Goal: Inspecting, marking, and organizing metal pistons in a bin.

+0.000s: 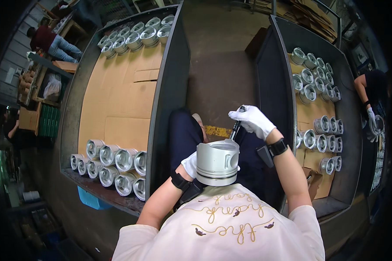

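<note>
Yellow-lettered shirt (244,249), printed marker (236,129), metal piston (217,164)

Ref: held piston (217,167). Left of it: left tray (174,87), cardboard (117,95) in the bottom, far pistons (134,41) and near pistons (125,159) at the 2 ends. Right of it: right tray (272,87), also cardboard-lined, 2 piston groups (309,140) inside. Floor marking (217,131) ahead of it, between trays.
</note>
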Motion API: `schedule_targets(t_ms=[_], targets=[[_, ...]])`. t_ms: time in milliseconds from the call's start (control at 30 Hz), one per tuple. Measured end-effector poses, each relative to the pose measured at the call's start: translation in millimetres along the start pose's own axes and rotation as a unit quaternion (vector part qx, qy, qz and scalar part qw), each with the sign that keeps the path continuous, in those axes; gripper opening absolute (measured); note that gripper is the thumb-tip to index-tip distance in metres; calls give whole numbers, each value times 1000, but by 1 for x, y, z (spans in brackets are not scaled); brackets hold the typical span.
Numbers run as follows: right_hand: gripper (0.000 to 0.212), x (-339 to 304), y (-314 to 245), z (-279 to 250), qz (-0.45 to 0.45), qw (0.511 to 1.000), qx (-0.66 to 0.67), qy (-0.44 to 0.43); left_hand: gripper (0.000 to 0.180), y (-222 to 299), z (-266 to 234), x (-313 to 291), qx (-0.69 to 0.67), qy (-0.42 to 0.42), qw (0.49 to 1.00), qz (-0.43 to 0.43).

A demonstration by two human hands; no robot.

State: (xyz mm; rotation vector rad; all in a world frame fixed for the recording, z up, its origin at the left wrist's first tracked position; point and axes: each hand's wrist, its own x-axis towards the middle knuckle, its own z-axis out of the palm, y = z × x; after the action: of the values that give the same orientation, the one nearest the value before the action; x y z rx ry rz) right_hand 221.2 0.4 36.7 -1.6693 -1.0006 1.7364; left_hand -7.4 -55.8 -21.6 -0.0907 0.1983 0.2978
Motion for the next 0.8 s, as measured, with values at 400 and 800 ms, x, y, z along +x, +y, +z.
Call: schedule_targets(t_ms=[400,800], targets=[[24,28,80,35,91,990,111,-5,37,-3,-1,0,-31,-64,997,-12],[16,-104,-9,23,-272,955,119,5,32,11,5,3,214,-8,968,128]])
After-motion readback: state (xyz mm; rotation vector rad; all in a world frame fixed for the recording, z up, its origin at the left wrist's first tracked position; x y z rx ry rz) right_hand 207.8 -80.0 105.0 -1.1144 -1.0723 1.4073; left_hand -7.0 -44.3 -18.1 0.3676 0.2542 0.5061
